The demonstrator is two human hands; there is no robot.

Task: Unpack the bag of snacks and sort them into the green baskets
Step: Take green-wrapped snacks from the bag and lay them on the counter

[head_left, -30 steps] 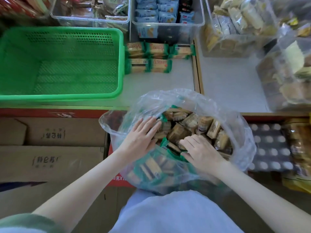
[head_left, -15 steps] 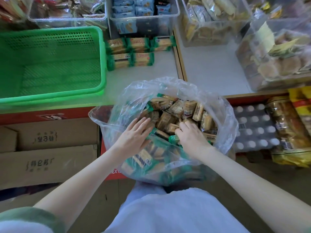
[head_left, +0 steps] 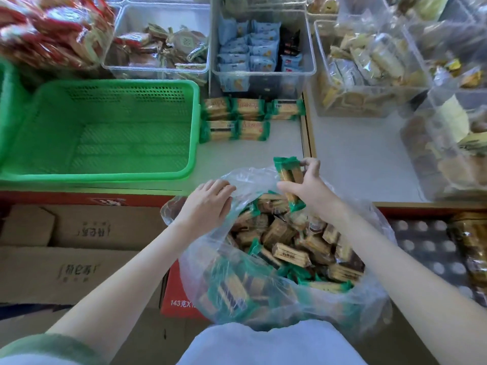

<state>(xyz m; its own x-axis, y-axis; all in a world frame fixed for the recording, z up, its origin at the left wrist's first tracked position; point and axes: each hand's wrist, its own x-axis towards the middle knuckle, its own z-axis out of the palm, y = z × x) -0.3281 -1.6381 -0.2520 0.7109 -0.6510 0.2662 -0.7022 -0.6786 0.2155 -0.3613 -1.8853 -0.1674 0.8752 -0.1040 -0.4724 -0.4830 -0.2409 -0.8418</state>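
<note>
Since a second ago the right hand (head_left: 313,191) has risen out of the clear crinkled plastic bag (head_left: 247,177), its fingers (head_left: 309,163) holding a glossy rectangular snack packet with green ends (head_left: 288,177) above the far rim; left hand (head_left: 208,204) grips that rim; perforated green plastic basket (head_left: 105,133) stands on the pale smooth bench (head_left: 250,154)

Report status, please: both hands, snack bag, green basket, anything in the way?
Left hand holds plastic bag rim. Right hand grips one snack packet above the bag. Green basket holds nothing yet. No obstacle seen between them.
</note>
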